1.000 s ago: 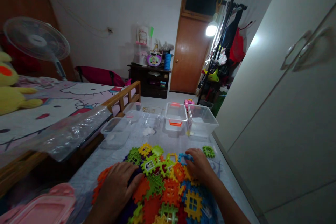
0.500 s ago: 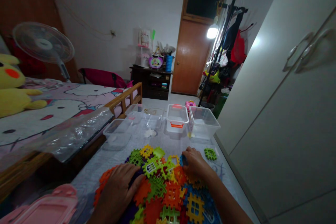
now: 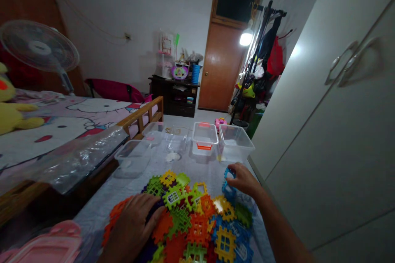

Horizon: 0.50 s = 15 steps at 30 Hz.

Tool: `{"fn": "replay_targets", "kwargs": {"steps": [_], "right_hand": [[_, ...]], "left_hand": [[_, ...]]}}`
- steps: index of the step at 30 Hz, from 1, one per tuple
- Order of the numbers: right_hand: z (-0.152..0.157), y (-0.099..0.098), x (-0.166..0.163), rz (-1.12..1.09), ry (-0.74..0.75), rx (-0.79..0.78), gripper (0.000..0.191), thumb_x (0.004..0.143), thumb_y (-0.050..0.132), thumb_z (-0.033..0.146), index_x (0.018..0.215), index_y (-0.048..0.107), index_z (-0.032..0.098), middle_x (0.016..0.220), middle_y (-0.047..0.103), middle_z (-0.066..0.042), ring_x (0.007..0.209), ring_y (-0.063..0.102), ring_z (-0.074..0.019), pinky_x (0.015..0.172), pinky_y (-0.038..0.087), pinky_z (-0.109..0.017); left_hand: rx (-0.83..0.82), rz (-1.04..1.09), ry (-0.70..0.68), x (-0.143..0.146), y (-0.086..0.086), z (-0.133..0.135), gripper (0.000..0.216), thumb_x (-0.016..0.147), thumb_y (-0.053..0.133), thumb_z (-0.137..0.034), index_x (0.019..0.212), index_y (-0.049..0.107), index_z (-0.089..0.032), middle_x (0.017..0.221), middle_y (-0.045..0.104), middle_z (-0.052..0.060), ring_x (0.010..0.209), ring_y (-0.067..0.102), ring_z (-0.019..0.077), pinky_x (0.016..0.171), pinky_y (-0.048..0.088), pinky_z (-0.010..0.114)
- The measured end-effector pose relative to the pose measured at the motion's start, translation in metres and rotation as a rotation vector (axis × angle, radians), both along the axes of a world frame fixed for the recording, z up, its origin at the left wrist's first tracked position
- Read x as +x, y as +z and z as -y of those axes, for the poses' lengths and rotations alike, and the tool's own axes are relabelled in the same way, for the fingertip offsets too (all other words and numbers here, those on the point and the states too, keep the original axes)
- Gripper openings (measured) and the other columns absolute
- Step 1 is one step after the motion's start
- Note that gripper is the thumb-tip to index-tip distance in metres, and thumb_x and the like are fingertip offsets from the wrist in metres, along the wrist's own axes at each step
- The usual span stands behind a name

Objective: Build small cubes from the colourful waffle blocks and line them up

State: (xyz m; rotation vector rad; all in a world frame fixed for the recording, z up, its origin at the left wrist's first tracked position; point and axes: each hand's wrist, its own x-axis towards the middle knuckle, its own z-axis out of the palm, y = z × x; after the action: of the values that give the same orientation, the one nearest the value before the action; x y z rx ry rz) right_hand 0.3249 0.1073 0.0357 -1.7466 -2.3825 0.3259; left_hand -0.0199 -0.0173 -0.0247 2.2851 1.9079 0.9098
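Note:
A heap of coloured plastic interlocking tiles (image 3: 191,218) lies on the pale sheet in front of me. My left hand (image 3: 132,224) rests flat on the heap's left side, fingers spread over orange and purple pieces. My right hand (image 3: 245,178) is raised at the heap's far right, fingers pinched on a blue tile (image 3: 227,183) held upright. A green tile (image 3: 245,215) lies just below that hand.
Several clear plastic boxes stand beyond the heap: one with orange clips (image 3: 204,137), a bigger one (image 3: 235,142) to its right, a shallow one (image 3: 131,157) at left. A pink lid (image 3: 52,246) lies near left. A bed (image 3: 61,127) runs along the left, a white wardrobe (image 3: 333,123) along the right.
My right hand has lifted off the heap and moved right and away with a blue tile in its fingers. The left hand has stayed on the heap.

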Motion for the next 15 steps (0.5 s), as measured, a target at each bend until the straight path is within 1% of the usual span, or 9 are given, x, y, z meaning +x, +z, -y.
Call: {"fn": "replay_targets", "kwargs": {"steps": [3, 6, 8, 13, 15], "right_hand": [[0.009, -0.011, 0.004, 0.042, -0.014, -0.042, 0.024, 0.068, 0.062, 0.028, 0.088, 0.068, 0.016, 0.093, 0.064, -0.008, 0.085, 0.059, -0.0205, 0.075, 0.042, -0.027], [0.016, -0.024, 0.000, 0.078, -0.031, -0.058, 0.028, 0.067, 0.065, 0.032, 0.088, 0.068, 0.014, 0.094, 0.064, -0.011, 0.087, 0.059, -0.0232, 0.076, 0.042, -0.029], [0.019, -0.028, -0.002, 0.090, -0.034, -0.061, 0.030, 0.067, 0.066, 0.033, 0.090, 0.068, 0.014, 0.096, 0.064, -0.013, 0.089, 0.059, -0.0242, 0.078, 0.042, -0.029], [0.017, -0.028, -0.004, 0.090, -0.030, -0.055, 0.028, 0.065, 0.066, 0.031, 0.087, 0.067, 0.014, 0.095, 0.063, -0.012, 0.089, 0.059, -0.0244, 0.076, 0.042, -0.029], [0.014, -0.026, -0.004, 0.079, -0.028, -0.039, 0.029, 0.065, 0.066, 0.030, 0.090, 0.067, 0.014, 0.095, 0.062, -0.012, 0.090, 0.058, -0.0243, 0.077, 0.042, -0.029]], "left_hand": [[0.008, 0.008, 0.006, 0.000, 0.000, 0.000, 0.034, 0.086, 0.052, -0.055, 0.094, 0.070, -0.028, 0.097, 0.073, 0.002, 0.094, 0.066, 0.0230, 0.088, 0.052, 0.041], [0.028, 0.008, 0.005, 0.000, 0.002, 0.000, 0.035, 0.086, 0.051, -0.056, 0.094, 0.070, -0.028, 0.096, 0.074, 0.002, 0.093, 0.066, 0.0233, 0.087, 0.053, 0.041], [0.033, 0.006, -0.002, 0.000, 0.003, 0.000, 0.035, 0.086, 0.051, -0.056, 0.093, 0.070, -0.028, 0.095, 0.074, 0.002, 0.093, 0.067, 0.0232, 0.086, 0.053, 0.040], [0.016, 0.007, 0.010, -0.001, 0.003, -0.001, 0.033, 0.086, 0.052, -0.055, 0.093, 0.070, -0.028, 0.096, 0.074, 0.002, 0.092, 0.067, 0.0231, 0.086, 0.053, 0.040], [0.016, 0.004, 0.012, -0.002, 0.001, -0.002, 0.033, 0.086, 0.051, -0.054, 0.093, 0.070, -0.028, 0.097, 0.074, 0.002, 0.093, 0.067, 0.0234, 0.087, 0.053, 0.040]]}}
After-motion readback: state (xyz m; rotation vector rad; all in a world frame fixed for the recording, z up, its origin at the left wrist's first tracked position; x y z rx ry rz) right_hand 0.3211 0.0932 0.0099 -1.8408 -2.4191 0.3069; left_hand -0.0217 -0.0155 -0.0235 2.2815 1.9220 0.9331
